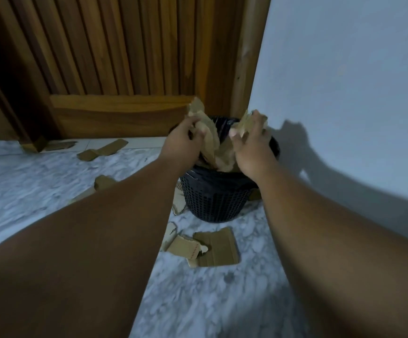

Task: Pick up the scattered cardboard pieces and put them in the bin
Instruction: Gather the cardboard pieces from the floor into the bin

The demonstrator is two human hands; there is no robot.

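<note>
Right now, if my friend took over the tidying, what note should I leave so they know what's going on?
Left hand: grips a cardboard piece over the bin.
Right hand: grips a second piece over the bin.
Done: some cardboard is already inside.
Left: drop both in, then collect the floor pieces: the pile in front, the scrap against the bin's left side, the bit by the left forearm, the folded strip near the door.

No text, label, brand or number I can read anywhere. Few small dark printed marks on pale cardboard scrap on floor before bin, too blurred to read.
</note>
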